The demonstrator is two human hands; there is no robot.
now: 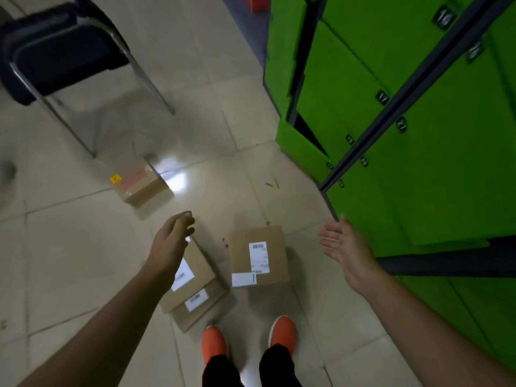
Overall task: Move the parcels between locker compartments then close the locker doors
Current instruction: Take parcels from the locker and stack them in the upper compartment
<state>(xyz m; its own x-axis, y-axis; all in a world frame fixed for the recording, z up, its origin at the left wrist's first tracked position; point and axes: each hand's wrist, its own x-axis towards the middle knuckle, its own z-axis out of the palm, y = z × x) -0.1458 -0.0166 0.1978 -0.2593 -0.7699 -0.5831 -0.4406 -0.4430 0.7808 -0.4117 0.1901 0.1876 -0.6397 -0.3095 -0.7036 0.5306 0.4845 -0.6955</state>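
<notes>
- Square parcel (259,255) flat on the floor (83,247) at 12 o'clock from the shoes (215,342); stacked parcels (195,291) at 10.
- Left hand (173,238) loosely curled, right hand (343,247) spread, both empty.
- Could spill the offset stack if lifted one-handed.

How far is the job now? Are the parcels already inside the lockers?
Nothing looks finished. Four boxes lie on the floor: a square box, a stack of two, a far box near the chair. The left hand and right hand are open and empty. Left: put the boxes into compartments and shut the open locker door.
</notes>
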